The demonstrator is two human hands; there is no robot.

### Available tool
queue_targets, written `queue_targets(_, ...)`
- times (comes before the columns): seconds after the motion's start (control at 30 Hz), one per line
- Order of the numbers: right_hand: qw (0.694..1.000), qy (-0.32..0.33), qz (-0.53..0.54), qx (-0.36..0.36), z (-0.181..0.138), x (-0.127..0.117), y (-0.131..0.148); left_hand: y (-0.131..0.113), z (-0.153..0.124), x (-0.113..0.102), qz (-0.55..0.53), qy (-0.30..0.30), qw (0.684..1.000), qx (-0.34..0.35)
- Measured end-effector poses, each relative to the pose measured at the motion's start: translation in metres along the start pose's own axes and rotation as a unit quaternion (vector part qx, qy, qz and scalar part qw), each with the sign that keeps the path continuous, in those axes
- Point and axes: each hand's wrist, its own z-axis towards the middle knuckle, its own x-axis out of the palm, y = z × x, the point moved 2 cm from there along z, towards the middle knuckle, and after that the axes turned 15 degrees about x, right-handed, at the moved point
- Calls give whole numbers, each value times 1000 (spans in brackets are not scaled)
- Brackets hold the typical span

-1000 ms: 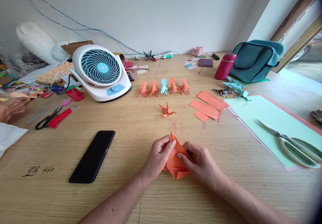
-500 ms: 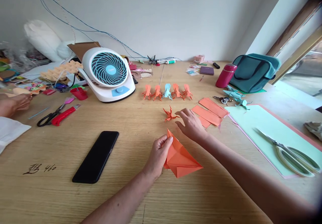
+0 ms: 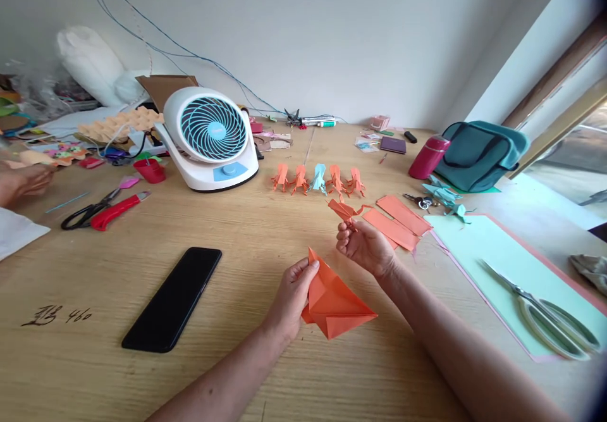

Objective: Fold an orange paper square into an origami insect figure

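Note:
My left hand (image 3: 290, 295) pinches the upper left corner of a folded orange paper sheet (image 3: 336, 305), its creased point facing right, above the table. My right hand (image 3: 365, 245) is closed around a finished orange origami figure (image 3: 342, 209) with thin limbs, lifted off the wood; part of it hides behind the fingers. Beyond it stands a row of several origami figures, most of them orange, with a light blue origami figure (image 3: 318, 178) in the middle. Flat orange paper strips (image 3: 393, 227) lie just right of my right hand.
A black phone (image 3: 173, 298) lies to the left, with a white fan (image 3: 213, 137) behind. Scissors (image 3: 540, 308) rest on pale green paper (image 3: 474, 251) at right. A pink bottle (image 3: 429, 157) and teal bag (image 3: 478, 156) stand back right. Another person's hand (image 3: 26, 181) is at far left.
My right hand has taken hold of the orange origami figure that lay on the table and lifted it. My left hand keeps the folded sheet. The view has shifted slightly.

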Motion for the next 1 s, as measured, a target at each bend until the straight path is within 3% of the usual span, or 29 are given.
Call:
queue_targets(0.2, 978, 93, 181, 51, -13, 15, 1, -3, 1, 0, -8, -19, 1000, -7)
queue_targets(0.4, 952, 136, 261, 89, -14, 22, -2, -5, 0, 2, -8, -19, 1000, -1)
queue_targets(0.63, 947, 132, 274, 100, -12, 20, -5, -3, 0, 1, -5, -23, 1000, 0)
queue_targets(1.0, 972, 71, 215, 70, -7, 13, -9, -2, -1, 0, -8, -11, 1000, -4)
